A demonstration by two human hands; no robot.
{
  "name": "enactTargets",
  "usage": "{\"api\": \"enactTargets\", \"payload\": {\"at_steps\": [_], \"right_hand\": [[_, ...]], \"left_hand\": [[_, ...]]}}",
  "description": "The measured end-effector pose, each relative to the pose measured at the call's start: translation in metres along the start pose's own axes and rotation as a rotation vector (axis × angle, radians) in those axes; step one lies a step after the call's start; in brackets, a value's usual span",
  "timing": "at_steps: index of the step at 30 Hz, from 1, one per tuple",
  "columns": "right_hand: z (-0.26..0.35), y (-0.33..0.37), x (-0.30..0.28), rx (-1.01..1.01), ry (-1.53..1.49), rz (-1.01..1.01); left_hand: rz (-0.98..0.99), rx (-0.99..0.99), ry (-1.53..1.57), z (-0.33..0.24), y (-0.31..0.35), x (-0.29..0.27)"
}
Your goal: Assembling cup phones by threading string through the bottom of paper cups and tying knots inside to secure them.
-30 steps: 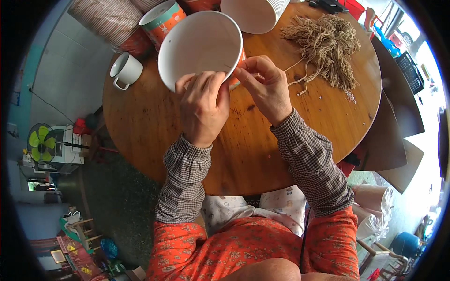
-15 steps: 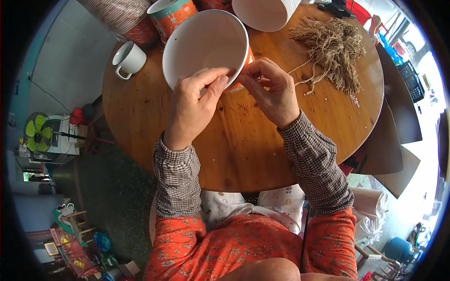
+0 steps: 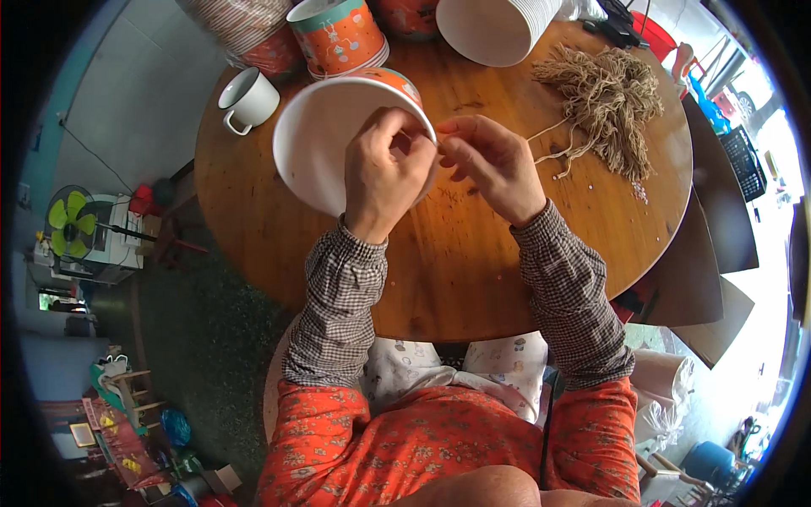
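Note:
A large paper bucket (image 3: 314, 144), white inside with an orange printed outside, lies tilted on the table with its mouth toward me. My left hand (image 3: 387, 173) reaches over its mouth, fingers curled and closed at the right part of the rim. Just outside that rim, my right hand (image 3: 497, 169) has thumb and forefinger closed together at the bucket's edge. What is pinched there is too small to make out. Strands from a bundle of beige cord (image 3: 604, 106) run toward the back of my right hand.
A white enamel mug (image 3: 251, 100) stands left of the bucket on the round wooden table (image 3: 456, 287). Along the back are orange printed buckets (image 3: 338, 42) and a nested white stack (image 3: 486, 34). Tiny pale bits (image 3: 639, 194) lie near the cord. Cardboard sheets (image 3: 688, 262) lean at the right.
The bucket has tipped and shifted lower left, showing its printed side at the top. My left hand has moved right from the near rim into the mouth. My right hand stays by the rim.

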State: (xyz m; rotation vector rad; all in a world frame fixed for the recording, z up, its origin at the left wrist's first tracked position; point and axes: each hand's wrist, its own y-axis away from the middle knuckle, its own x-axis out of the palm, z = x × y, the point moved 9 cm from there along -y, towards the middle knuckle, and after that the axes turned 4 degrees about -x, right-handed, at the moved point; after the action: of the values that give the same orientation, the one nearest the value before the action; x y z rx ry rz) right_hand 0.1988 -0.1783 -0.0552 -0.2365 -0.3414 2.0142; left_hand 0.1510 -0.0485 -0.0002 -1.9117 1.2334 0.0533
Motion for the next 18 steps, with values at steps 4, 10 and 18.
{"api": "enactTargets", "payload": {"at_steps": [4, 10, 18], "right_hand": [[0.014, 0.005, 0.011, -0.211, 0.202, 0.017], [0.000, 0.007, 0.024, -0.157, 0.060, 0.067], [0.005, 0.005, 0.016, 0.039, -0.048, 0.171]], "left_hand": [[-0.021, 0.145, 0.005, -0.015, -0.002, -0.006], [-0.059, 0.289, 0.252, -0.042, 0.008, -0.016], [0.020, 0.137, 0.282, -0.027, 0.004, -0.013]]}}
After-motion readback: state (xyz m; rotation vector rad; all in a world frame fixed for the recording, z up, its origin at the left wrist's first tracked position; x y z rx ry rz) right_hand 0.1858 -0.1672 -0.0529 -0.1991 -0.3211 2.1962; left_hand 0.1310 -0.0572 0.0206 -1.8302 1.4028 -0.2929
